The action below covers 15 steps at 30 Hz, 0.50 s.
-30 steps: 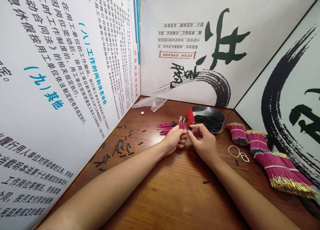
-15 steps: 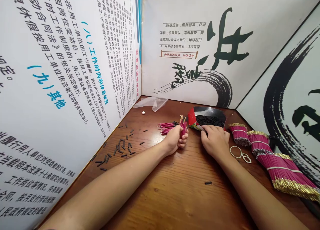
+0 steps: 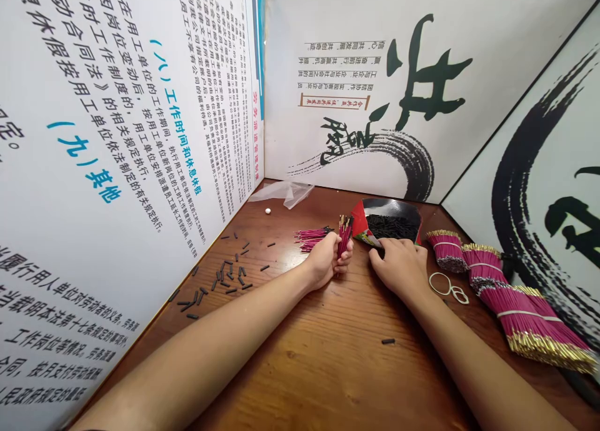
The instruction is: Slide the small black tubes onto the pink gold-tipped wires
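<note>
My left hand (image 3: 324,260) is closed round a small upright bundle of magenta wires (image 3: 345,237). Gold tips and some black ends show above the fist. Just to its left, more magenta wires with black ends (image 3: 310,238) lie on the table. My right hand (image 3: 401,265) is at the near edge of an open red and black box (image 3: 360,222), its fingers bent. What its fingertips hold, if anything, is hidden. Many short black sleeves (image 3: 391,226) fill the box.
Loose black sleeves (image 3: 227,275) are scattered on the left; a single sleeve (image 3: 388,341) lies in front. Banded magenta wire bundles (image 3: 487,265) and pale rubber bands (image 3: 440,283) sit at right. A clear plastic bag (image 3: 290,193) lies at the back. Printed panels (image 3: 347,19) enclose the table (image 3: 300,368).
My right hand has shifted slightly left and down at the box's edge, its fingers more bent. More black ends show at the top of the bundle in my left hand.
</note>
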Tool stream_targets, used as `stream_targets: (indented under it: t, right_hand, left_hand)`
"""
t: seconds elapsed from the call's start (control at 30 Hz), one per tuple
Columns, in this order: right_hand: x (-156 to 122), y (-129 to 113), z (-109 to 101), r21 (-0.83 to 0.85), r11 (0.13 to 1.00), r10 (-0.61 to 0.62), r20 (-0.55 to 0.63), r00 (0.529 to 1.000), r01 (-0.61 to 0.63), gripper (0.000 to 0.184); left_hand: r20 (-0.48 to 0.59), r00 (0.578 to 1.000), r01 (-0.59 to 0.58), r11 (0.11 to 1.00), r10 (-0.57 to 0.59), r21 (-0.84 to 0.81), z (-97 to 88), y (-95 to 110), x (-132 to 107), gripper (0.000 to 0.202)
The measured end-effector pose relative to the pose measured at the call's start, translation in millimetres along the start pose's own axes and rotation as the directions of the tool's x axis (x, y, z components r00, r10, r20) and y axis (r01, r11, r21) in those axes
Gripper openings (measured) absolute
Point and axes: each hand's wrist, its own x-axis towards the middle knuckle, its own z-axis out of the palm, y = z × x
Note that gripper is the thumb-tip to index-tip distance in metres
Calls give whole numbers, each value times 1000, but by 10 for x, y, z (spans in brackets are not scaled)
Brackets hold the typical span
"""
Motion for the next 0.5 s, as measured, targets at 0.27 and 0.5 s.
stream_targets:
  t: [0.27, 0.5]
  right_hand:
    - [-10, 10, 28, -8, 999, -34, -54, 998, 33, 31]
    - [-12, 7, 16, 38, 999, -18, -14, 1000, 19, 33]
  left_hand:
    - [34, 999, -14, 1000, 14, 5, -26, -16, 13, 11]
    - [53, 999, 8, 1000, -8, -1, -5, -3, -14, 8]
